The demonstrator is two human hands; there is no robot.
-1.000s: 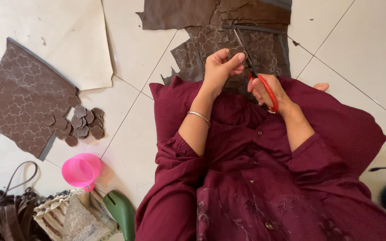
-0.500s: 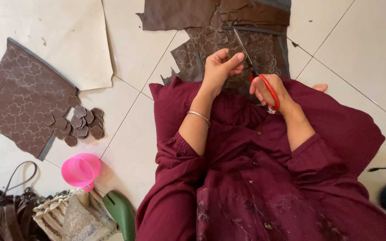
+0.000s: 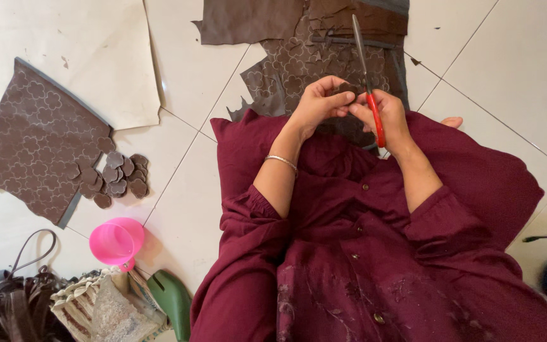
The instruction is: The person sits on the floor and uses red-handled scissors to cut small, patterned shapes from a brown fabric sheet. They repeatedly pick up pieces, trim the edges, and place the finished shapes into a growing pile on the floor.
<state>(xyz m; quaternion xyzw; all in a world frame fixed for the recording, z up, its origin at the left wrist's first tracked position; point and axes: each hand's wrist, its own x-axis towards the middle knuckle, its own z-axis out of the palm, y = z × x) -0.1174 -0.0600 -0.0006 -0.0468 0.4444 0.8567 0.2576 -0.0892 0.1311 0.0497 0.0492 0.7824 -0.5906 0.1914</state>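
Both hands meet over the lap: the left hand (image 3: 316,104) pinches a small brown leather piece (image 3: 348,90) between thumb and fingers, and the right hand (image 3: 384,113) grips red-handled scissors (image 3: 367,82) just beside it, blades pointing away. Under them lies a brown patterned sheet (image 3: 299,63). Far left, on the floor, a second patterned sheet (image 3: 36,142) touches a pile of cut flower shapes (image 3: 118,177); a pink cup (image 3: 116,242) stands below.

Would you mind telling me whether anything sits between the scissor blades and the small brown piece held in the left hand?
Nothing visible does: the left hand pinches the small brown piece right beside the red-handled scissors held in the right hand.
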